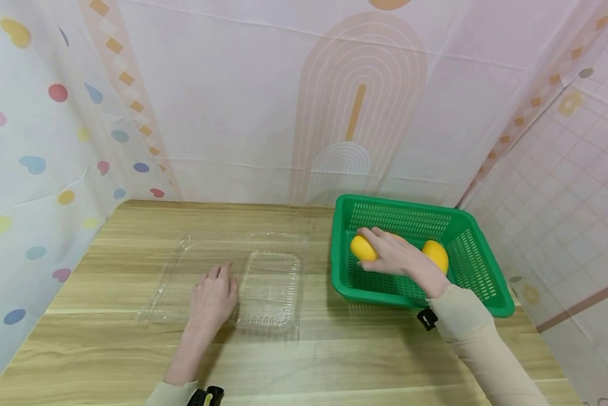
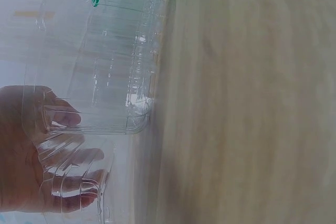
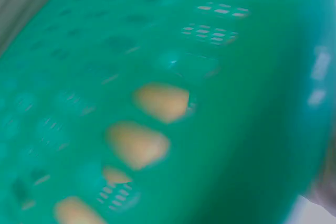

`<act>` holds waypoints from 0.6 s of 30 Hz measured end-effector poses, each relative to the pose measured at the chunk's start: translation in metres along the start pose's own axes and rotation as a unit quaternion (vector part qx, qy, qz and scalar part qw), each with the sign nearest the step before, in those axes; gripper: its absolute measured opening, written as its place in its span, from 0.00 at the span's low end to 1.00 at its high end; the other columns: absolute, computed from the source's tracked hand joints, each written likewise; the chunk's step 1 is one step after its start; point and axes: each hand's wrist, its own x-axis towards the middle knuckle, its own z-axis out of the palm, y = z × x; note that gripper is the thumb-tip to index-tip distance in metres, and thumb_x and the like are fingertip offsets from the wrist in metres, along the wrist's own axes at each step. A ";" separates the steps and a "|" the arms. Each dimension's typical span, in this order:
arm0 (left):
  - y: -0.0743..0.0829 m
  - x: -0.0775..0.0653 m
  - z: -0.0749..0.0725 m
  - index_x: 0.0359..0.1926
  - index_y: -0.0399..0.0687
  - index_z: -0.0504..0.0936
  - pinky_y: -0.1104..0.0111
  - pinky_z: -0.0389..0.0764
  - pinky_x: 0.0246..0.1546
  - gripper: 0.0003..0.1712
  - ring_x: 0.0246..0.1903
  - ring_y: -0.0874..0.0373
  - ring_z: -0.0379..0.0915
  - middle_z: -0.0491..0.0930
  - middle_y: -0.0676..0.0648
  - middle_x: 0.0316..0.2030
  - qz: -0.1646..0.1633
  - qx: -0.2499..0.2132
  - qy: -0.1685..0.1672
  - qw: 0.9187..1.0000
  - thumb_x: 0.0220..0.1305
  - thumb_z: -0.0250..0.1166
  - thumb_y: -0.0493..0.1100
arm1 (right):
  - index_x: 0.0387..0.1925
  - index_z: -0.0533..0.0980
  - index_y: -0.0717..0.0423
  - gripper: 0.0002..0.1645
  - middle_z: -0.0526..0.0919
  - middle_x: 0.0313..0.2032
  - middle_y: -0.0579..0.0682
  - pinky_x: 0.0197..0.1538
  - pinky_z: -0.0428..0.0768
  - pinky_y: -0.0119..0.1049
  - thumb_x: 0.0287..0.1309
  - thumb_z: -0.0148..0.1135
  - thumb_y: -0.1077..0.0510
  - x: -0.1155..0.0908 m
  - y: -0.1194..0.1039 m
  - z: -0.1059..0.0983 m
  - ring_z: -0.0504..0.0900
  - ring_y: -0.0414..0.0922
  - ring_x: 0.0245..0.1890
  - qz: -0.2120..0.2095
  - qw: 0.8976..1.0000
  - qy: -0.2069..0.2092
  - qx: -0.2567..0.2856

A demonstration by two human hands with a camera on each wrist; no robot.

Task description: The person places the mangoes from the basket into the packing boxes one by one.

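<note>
Our hands are working apart: our left hand (image 1: pixel 213 298) is resting flat, fingers relaxed, on the open clear plastic clamshell (image 1: pixel 270 290) lying on the wooden surface (image 1: pixel 334 349). Our right hand (image 1: pixel 392 256) is reaching into the green basket (image 1: pixel 478 282) at the surface's right side, fingers curling over one yellow fruit (image 1: pixel 362 248), while a second yellow fruit (image 1: pixel 436 255) is lying just beside our wrist.
</note>
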 end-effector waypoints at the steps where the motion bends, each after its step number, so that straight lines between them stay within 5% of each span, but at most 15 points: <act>1: 0.000 0.000 0.000 0.58 0.33 0.72 0.43 0.79 0.38 0.23 0.42 0.31 0.76 0.77 0.27 0.50 0.001 -0.001 0.002 1.000 0.65 0.54 0.39 | 0.64 0.64 0.56 0.39 0.77 0.45 0.55 0.33 0.76 0.35 0.54 0.64 0.46 0.003 -0.004 -0.002 0.74 0.43 0.32 0.001 1.000 0.009 0.002; 7: -0.001 0.000 0.002 0.57 0.32 0.73 0.45 0.80 0.35 0.22 0.40 0.32 0.77 0.78 0.27 0.48 0.009 0.000 0.014 1.000 0.64 0.55 0.38 | 0.63 0.63 0.55 0.37 0.76 0.41 0.54 0.32 0.73 0.34 0.55 0.61 0.45 0.019 -0.028 -0.013 0.73 0.45 0.30 0.014 0.998 0.053 0.023; 18: -0.002 0.000 0.002 0.57 0.32 0.73 0.43 0.79 0.36 0.22 0.41 0.31 0.76 0.78 0.27 0.48 0.003 -0.003 0.008 1.000 0.64 0.53 0.39 | 0.61 0.62 0.50 0.35 0.75 0.41 0.52 0.29 0.73 0.32 0.57 0.59 0.40 0.051 -0.078 -0.008 0.74 0.45 0.29 0.048 0.994 0.065 0.076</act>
